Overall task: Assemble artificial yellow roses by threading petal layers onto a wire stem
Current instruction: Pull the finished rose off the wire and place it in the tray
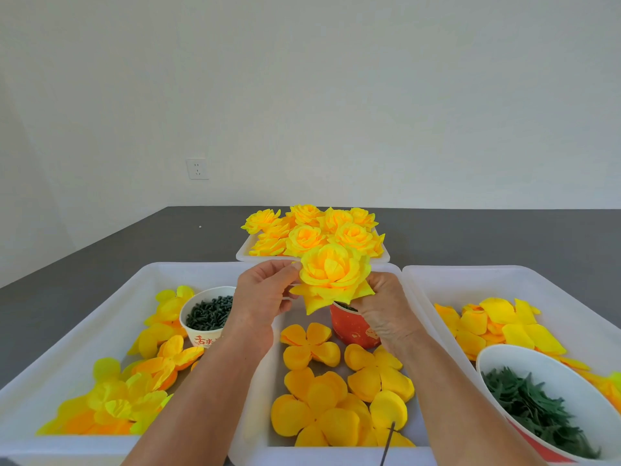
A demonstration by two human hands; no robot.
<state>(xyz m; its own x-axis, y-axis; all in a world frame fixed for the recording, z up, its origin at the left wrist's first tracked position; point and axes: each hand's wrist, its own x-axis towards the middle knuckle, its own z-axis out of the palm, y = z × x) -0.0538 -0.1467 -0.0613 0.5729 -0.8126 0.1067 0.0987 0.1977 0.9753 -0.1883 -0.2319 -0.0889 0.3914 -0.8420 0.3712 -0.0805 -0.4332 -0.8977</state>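
Rose in hand: yellow rose (332, 277), several petal layers already stacked, held up above the middle of the desk, over the red cup (353, 327).
Left hand: left hand (265, 294) pinches the bloom's outer petals at its left side, fingertips curled in.
Right hand: right hand (386, 307) is curled under the bloom's right side, gripping it from below; the stem there is hidden.
Done so far: finished roses (312, 233) heaped in the small tray (242, 253) toward the desk's far edge, roughly nine, exact count unclear.
Left to do: loose petal layers (336, 391) fill the near middle tray (248, 445); more lie in the left tray (84, 331) and right tray (571, 280). Plenty remains, I judge.
Other stock: white cup of dark pieces (208, 314), bowl of green leaves (537, 405), one wire stem (388, 442) at the near edge.
Stage: this bloom looks nearly complete, perhaps awaiting its base.
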